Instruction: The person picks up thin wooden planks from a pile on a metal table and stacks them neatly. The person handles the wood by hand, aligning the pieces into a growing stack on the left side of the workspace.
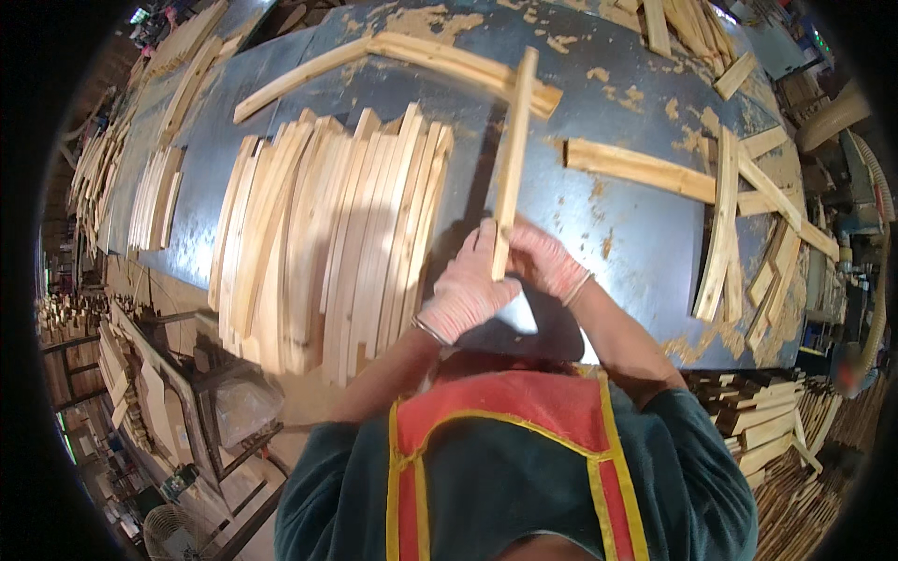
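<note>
A long, narrow wooden strip (pixel 514 150) stands out from my body over the dark metal table (pixel 552 210), its near end between my hands. My left hand (pixel 470 288), in a pale knitted glove, is closed on the strip from the left. On the other side my right hand (pixel 543 254), gloved alike, also grips the near end; part of its fingers is hidden behind the strip. Left of my hands lies a row of wooden strips (pixel 332 238) set side by side. Beyond the held strip, two longer pieces (pixel 440 61) meet at an angle on the table.
To the right, one board (pixel 641 170) points toward a crossed heap of strips (pixel 725 224). Sawdust patches (pixel 430 21) lie on the tabletop. Stacked timber (pixel 762 416) stands below the right edge; a metal frame (pixel 192 411) and a fan (pixel 173 533) are at lower left.
</note>
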### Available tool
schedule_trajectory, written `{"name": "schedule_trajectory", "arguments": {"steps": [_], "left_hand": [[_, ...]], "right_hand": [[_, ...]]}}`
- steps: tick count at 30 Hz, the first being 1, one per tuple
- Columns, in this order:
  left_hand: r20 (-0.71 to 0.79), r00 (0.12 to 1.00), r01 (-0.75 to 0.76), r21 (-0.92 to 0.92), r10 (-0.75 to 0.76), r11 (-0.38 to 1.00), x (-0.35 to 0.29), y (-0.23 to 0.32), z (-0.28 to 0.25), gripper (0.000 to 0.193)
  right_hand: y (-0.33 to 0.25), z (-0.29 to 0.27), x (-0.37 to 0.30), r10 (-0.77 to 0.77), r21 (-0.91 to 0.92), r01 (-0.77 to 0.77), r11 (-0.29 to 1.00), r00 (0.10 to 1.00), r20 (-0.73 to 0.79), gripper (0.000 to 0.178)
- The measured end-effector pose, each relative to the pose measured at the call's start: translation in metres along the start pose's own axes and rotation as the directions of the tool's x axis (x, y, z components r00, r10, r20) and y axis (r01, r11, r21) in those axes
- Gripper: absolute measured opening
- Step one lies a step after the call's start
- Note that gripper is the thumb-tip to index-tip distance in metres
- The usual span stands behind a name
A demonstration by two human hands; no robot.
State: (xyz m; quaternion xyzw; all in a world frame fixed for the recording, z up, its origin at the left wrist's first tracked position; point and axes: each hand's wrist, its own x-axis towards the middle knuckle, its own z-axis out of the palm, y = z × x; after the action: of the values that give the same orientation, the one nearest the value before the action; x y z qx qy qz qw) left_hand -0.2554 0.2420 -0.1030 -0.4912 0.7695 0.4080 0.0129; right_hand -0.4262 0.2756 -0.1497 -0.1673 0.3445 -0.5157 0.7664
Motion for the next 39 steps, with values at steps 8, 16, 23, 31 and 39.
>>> {"name": "schedule_trajectory", "arguments": {"steps": [8,16,23,31,39], "left_hand": [[-0.207,0.958,0.247,0.252,-0.197,0.936,0.050,-0.013,0.078,0.105],[-0.170,0.970,0.069,-0.492,-0.173,0.868,0.034,-0.031,0.072,0.093],[-0.032,0.986,-0.010,-0.991,-0.166,0.132,-0.016,-0.032,0.027,0.089],[-0.089,0.979,-0.066,-0.990,-0.185,0.128,-0.068,-0.072,0.004,0.069],[-0.158,0.984,-0.056,-0.725,-0.086,0.686,-0.070,-0.076,0.024,0.074]], "right_hand": [[-0.132,-0.158,-0.014,-0.397,-0.881,-0.163,-0.444,0.918,0.030,0.072],[-0.237,-0.221,-0.054,-0.230,-0.682,-0.441,-0.583,0.895,-0.382,0.098],[-0.156,-0.146,-0.054,-0.322,-0.932,-0.148,0.331,0.910,-0.259,0.103],[0.047,-0.041,0.052,-0.054,-0.999,0.014,-0.044,0.998,0.016,0.026],[0.060,-0.014,0.054,0.063,-0.127,-0.074,0.989,0.994,-0.084,0.048]]}}
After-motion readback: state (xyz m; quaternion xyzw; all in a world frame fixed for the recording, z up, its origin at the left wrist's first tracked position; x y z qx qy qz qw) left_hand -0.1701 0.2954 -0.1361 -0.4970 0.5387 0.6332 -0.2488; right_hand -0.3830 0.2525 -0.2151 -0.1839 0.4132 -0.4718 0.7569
